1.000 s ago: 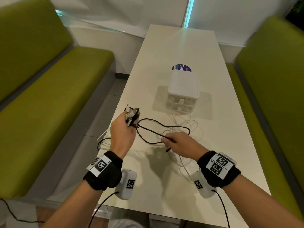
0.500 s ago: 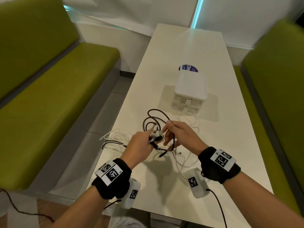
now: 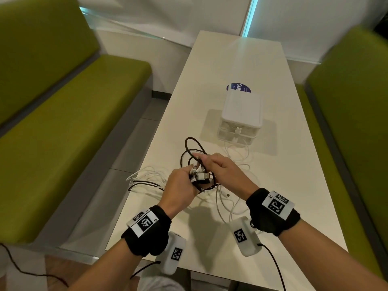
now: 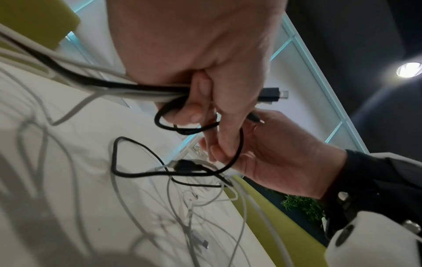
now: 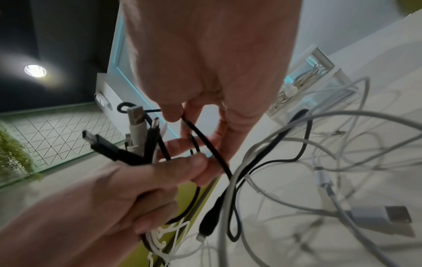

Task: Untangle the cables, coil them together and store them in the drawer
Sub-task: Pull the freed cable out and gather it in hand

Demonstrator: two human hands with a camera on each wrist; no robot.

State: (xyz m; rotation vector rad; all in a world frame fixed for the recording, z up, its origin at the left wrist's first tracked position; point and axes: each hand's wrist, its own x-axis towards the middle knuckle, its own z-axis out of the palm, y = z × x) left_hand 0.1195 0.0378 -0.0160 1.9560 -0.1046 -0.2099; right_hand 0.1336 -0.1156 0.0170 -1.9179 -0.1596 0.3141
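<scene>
My left hand (image 3: 180,184) (image 4: 200,101) grips a bundle of cable ends (image 3: 200,176) (image 5: 137,144), black and white plugs sticking out past the fist above the white table (image 3: 210,238). My right hand (image 3: 218,166) (image 5: 180,115) pinches a black cable (image 3: 190,148) (image 5: 205,142) between thumb and fingers, right beside the bundle. Its loops rise just beyond both hands. Loose white cables (image 3: 231,202) (image 5: 342,162) trail over the table under and around my hands. The white two-drawer box (image 3: 241,114) stands farther back, both drawers pushed in.
A blue round sticker (image 3: 238,88) lies behind the box. Green benches (image 3: 63,122) (image 3: 357,122) run along both sides of the table. Some cables (image 3: 144,179) hang over the table's left edge. A loose USB plug (image 5: 383,216) lies on the table near my right wrist.
My hands have come together: the left moved right with the bundle, the right lifted the black cable off the table into loops beside it. The head view shifted left.
</scene>
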